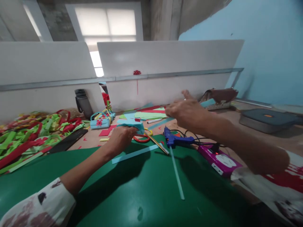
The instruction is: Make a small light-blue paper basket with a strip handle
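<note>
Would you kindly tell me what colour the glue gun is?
The glue gun is blue, showing best in the head view.

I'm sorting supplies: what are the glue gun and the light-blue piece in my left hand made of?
The glue gun looks like satin plastic: smooth, moulded blue body. The light-blue piece in your left hand seems matte paper or card, by its flat faces; blur leaves foam sheet possible.

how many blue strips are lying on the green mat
2: one strip below the left hand in the picture, the other strip running from the glue gun toward the person. The left hand may hide more.
</note>
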The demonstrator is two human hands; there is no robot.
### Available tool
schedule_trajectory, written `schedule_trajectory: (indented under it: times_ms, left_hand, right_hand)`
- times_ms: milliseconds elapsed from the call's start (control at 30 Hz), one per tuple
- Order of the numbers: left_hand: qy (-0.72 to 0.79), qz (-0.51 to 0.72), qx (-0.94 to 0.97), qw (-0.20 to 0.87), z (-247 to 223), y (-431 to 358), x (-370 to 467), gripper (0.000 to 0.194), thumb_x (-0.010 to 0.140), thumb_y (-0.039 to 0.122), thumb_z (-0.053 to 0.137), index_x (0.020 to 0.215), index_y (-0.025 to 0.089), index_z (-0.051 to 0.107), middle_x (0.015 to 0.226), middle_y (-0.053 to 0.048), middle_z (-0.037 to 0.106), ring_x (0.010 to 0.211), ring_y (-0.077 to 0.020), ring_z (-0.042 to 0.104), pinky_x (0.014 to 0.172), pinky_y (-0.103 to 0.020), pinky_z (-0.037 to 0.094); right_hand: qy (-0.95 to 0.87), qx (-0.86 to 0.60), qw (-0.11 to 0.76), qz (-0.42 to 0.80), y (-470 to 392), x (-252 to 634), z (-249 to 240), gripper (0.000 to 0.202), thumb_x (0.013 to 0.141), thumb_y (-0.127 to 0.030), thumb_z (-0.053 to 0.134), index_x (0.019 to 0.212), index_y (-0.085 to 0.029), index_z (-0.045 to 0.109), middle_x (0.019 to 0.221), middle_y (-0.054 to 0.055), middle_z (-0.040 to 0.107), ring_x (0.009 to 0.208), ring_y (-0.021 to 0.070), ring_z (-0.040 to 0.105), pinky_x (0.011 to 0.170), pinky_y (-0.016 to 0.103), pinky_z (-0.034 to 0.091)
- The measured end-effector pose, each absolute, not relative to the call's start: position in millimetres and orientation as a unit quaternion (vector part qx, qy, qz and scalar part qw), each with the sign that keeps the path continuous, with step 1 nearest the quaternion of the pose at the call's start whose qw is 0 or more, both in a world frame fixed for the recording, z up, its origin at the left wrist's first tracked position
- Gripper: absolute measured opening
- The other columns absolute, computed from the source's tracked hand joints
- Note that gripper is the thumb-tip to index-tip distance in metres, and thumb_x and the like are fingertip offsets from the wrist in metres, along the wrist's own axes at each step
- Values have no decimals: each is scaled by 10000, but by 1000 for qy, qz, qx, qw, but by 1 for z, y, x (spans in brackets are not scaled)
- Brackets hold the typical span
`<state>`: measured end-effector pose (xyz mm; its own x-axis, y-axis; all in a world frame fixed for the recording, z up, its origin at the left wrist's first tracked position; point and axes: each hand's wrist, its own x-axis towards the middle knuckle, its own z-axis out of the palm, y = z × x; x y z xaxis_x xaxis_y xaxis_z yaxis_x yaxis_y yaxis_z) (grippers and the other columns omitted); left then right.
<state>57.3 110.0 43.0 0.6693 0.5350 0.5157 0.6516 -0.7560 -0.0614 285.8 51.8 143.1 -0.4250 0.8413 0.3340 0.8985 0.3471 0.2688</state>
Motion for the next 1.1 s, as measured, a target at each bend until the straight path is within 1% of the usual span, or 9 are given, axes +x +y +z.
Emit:
schedule_trajectory:
  times_ms: [133,267,367,567,700,800,900,967,1100]
  left_hand:
    - [-274,-208,-930,129,43,101,64,268,868,175,428,715,166,649,624,-47,666,594,-150,609,565,-227,429]
    - [-240,-195,-942,129,43,94,69,240,863,162,441,737,166,646,627,-49,667,604,-145,615,568,-219,432]
    - [-242,-208,-939,131,41,96,68,260,873,168,413,773,169,654,615,-48,663,584,-141,611,542,-215,427]
    - [-254,-224,-933,120,36,102,67,280,890,188,395,791,171,656,604,-46,660,573,-143,609,522,-208,419]
    - [-267,-226,-931,103,37,100,67,273,889,195,406,778,172,654,611,-39,657,574,-137,605,522,-202,412]
    - [-282,-231,-927,89,40,98,66,261,880,195,427,761,166,657,609,-33,649,566,-137,597,517,-206,406]
    - [-300,-242,-920,70,41,97,63,238,867,191,453,753,162,660,588,-20,637,544,-132,587,513,-208,407]
    - [-313,-253,-914,54,40,97,61,225,867,188,457,773,166,660,590,-10,641,535,-120,585,519,-201,416]
    - [-347,-283,-894,25,37,95,55,213,874,201,452,820,179,658,678,-9,683,575,-119,607,543,-203,444]
  right_hand:
    - [-773,-586,186,-159,56,290,147,334,623,73,414,772,-140,623,740,77,608,777,217,549,865,448,310]
    - [-787,-572,231,-8,72,298,123,261,656,-14,477,777,-160,658,636,14,608,620,146,555,601,254,415]
    - [-774,-561,276,103,79,305,101,293,691,-45,440,806,-143,690,537,-11,602,497,110,545,475,202,416]
    - [-756,-470,385,243,72,306,78,238,674,-135,531,820,-180,714,694,-3,690,621,126,614,555,235,498]
    - [-726,-420,478,261,65,295,76,156,652,-200,619,789,-169,688,733,1,670,658,126,611,586,246,502]
    - [-694,-396,543,259,62,284,76,75,699,-242,618,705,-168,632,616,-25,603,553,95,558,520,221,459]
    - [-672,-373,570,289,59,274,75,171,788,-321,551,704,-173,565,515,-50,542,403,72,476,418,212,396]
    - [-663,-361,580,306,58,269,72,201,819,-349,518,727,-172,545,555,-29,575,422,81,509,434,222,413]
    - [-627,-360,625,293,62,267,67,226,705,-340,674,737,-185,512,594,-37,573,535,100,551,498,218,424]
